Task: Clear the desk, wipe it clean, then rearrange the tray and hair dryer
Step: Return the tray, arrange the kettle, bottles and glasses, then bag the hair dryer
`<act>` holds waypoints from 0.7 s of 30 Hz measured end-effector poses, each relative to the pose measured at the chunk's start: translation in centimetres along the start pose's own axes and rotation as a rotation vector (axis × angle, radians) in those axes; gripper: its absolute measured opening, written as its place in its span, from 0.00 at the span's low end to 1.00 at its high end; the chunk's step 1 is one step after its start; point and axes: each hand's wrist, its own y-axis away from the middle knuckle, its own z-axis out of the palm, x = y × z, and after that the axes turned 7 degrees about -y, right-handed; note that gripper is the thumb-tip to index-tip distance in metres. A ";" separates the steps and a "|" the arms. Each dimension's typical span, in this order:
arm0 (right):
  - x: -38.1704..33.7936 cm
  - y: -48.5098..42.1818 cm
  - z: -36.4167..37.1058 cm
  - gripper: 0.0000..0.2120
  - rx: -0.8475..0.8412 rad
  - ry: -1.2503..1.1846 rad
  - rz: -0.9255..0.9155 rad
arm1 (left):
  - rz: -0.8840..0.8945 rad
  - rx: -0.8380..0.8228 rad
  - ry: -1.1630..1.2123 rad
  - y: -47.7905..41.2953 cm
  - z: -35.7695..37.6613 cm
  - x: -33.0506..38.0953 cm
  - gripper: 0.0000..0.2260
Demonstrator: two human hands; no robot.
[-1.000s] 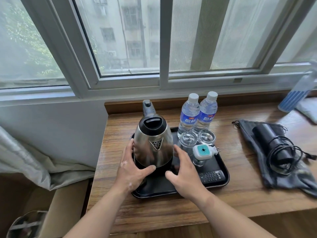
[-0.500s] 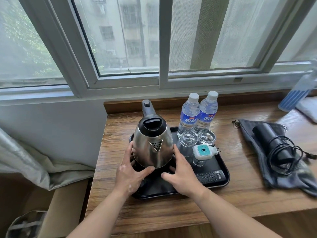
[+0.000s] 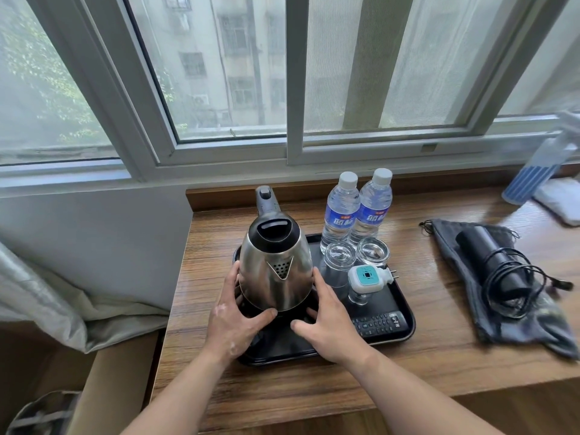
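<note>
Head view: left hand [image 3: 234, 320] and right hand [image 3: 333, 326] fingers [image 3: 317, 279] grip the kettle [image 3: 277, 265] by blue-labelled bottles [image 3: 341, 211].

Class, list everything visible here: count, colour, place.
kettle: one, steel, black lid, tray's left half
tray: one, black, on the desk
water bottles: two, clear, blue labels, behind the glasses
glasses: two, clear, right of the kettle
plug-in device: one, white and teal, on the tray
remote control: one, black, tray's front right
hair dryer: one, black, on the pouch
pouch: one, grey, desk's right side
spray bottle: one, blue-striped, far right
cloth: one, white, beside the spray bottle
curtain: one, pale, far left
desk: one, brown wood, below the window
left hand: one, grips the kettle's left side
right hand: one, grips the kettle's right side
</note>
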 end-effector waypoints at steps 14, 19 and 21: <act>1.7 5.9 -12.2 0.37 0.214 0.146 -0.365 | -0.056 0.011 -0.260 5.0 -0.4 -1.1 0.62; 5.7 4.5 -18.5 0.56 0.085 0.549 -0.100 | -0.097 0.024 -0.324 6.5 0.9 -0.8 0.64; 6.6 3.9 -18.5 0.57 -0.007 0.567 -0.113 | -0.120 0.053 -0.337 6.7 1.4 -0.4 0.64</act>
